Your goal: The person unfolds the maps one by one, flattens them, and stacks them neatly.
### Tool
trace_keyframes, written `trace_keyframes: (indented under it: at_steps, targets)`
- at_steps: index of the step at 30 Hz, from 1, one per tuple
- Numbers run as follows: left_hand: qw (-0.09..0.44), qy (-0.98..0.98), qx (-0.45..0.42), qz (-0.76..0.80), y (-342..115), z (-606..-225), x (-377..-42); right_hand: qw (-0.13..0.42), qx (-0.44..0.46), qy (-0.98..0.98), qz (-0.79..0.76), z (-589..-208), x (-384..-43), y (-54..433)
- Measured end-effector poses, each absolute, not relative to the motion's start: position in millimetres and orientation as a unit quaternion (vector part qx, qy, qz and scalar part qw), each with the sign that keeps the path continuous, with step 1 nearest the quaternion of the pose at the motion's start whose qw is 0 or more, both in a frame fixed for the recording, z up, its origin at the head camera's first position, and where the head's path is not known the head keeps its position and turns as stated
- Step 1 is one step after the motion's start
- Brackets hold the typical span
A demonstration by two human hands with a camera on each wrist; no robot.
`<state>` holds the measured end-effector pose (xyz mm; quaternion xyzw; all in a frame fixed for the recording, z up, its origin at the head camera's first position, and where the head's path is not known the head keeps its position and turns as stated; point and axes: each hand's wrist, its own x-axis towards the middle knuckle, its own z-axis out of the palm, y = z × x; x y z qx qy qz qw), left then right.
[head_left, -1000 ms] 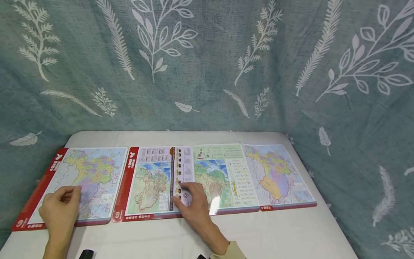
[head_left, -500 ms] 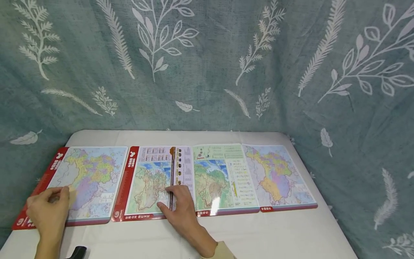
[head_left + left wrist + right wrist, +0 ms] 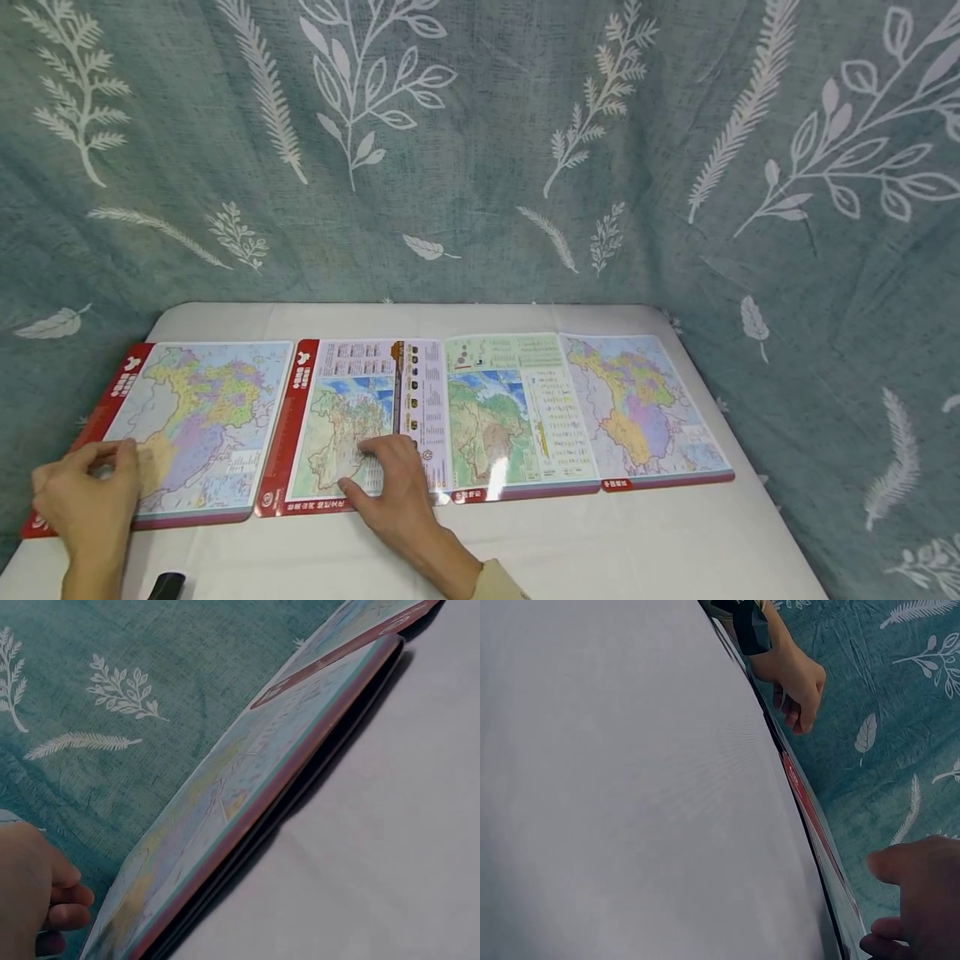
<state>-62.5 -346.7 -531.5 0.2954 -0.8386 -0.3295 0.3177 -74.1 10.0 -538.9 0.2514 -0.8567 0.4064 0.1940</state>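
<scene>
My left hand (image 3: pixel 90 492), its fingers loosely curled, is over the lower left corner of a laminated map (image 3: pixel 225 392) with a red left border. No held thing shows in it. In the left wrist view that hand (image 3: pixel 34 889) is beside the map's near end (image 3: pixel 202 817). My right hand (image 3: pixel 393 492) is over a second laminated map (image 3: pixel 337 408), thumb and fingers spread apart, nothing between them. Whether its fingertips touch the map cannot be told. This second map joins a green-topped panel (image 3: pixel 495 354) and a map panel (image 3: pixel 637 392) at the right.
All the maps lie side by side on a white table (image 3: pixel 600 542). A black object (image 3: pixel 168 585) shows at the bottom edge near my left wrist. Behind the table hangs a green curtain (image 3: pixel 480 167) with white leaf prints.
Both hands have moved left: the left from the first map's middle toward its red border, the right from the second map's right side toward its middle. The maps stay in place.
</scene>
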Motion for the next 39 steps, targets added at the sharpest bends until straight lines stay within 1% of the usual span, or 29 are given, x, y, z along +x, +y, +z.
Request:
trace_keyframes:
  at_steps: [6, 10, 16, 19, 23, 26, 30, 39]
  targets:
    - [0.316, -0.845, 0.298, -0.312, -353, -532, -65, 0.201, 0.246, -0.869, 0.379, -540, -75, 1]
    - [0.311, -0.846, 0.311, -0.301, -359, -534, -67, 0.196, 0.249, -0.870, 0.378, -539, -75, -5]
    - [0.278, -0.854, 0.335, -0.286, -366, -535, -66, 0.186, 0.264, -0.867, 0.379, -537, -74, -17]
    - [0.269, -0.866, 0.324, -0.268, -370, -536, -64, 0.183, 0.271, -0.868, 0.373, -536, -73, -24]
    - [0.244, -0.882, 0.312, -0.255, -372, -536, -65, 0.176, 0.273, -0.878, 0.351, -536, -73, -33]
    - [0.226, -0.887, 0.312, -0.255, -372, -533, -67, 0.186, 0.275, -0.885, 0.328, -538, -76, -37]
    - [0.218, -0.888, 0.317, -0.253, -371, -532, -68, 0.197, 0.280, -0.887, 0.309, -539, -81, -38]
    - [0.148, -0.879, 0.396, -0.222, -376, -526, -63, 0.147, 0.292, -0.899, 0.290, -536, -81, -46]
